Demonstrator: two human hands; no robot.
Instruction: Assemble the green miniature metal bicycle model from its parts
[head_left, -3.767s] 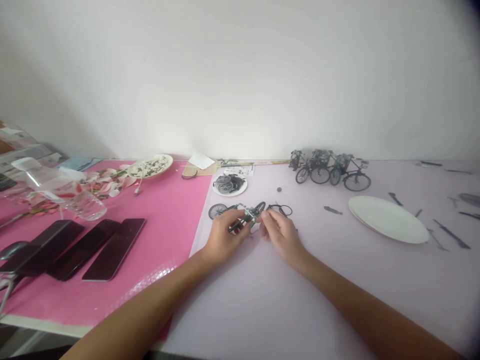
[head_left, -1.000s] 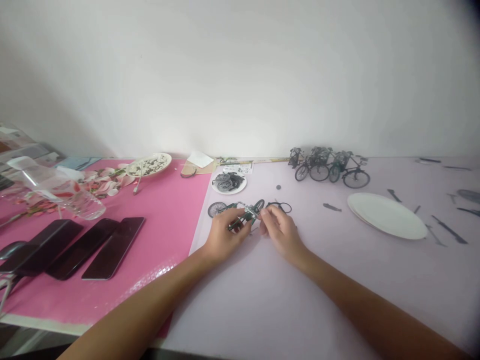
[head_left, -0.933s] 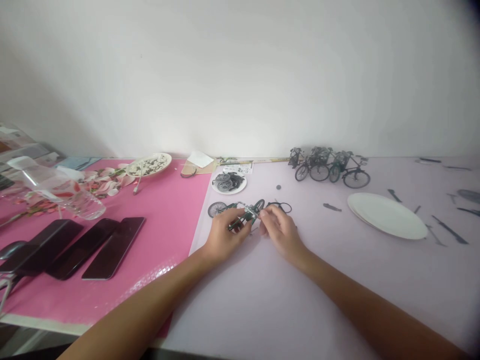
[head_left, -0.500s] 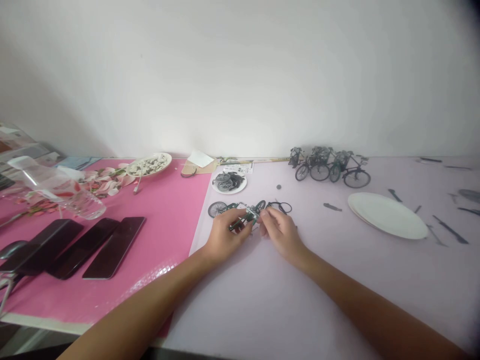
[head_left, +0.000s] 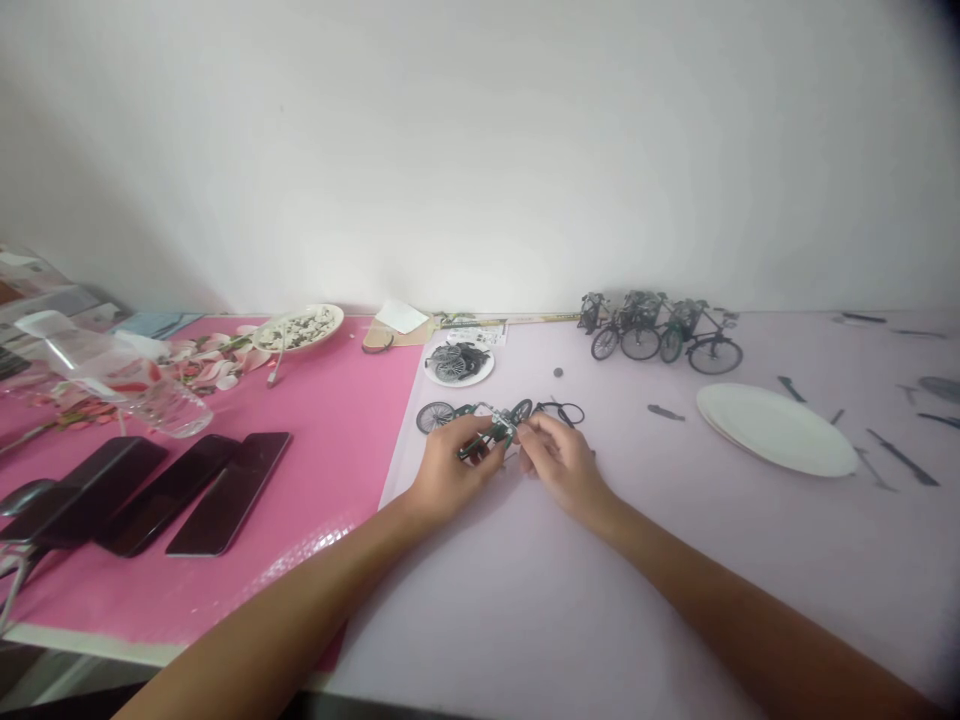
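Observation:
Fingers of my left hand are closed round a small green and silver model bicycle, partly hidden by the hand. My right hand has its thumb and fingertips pinched together at the right end of that model; whatever lies between them is too small to name. A spoked wheel shows just beyond my left hand; I cannot tell whether it is joined to the held piece. Behind my right fingers lies a thin black loop-shaped part.
Several model bicycles stand by the wall. A small plate holds wheels and dark parts. An oval white plate lies at right, with loose dark parts beyond it. At left are phones, a clear plastic bottle and flowers.
Both hands keep nearly the same place and grip on the model bicycle. My right fingertips have shifted very slightly left; the rest looks the same.

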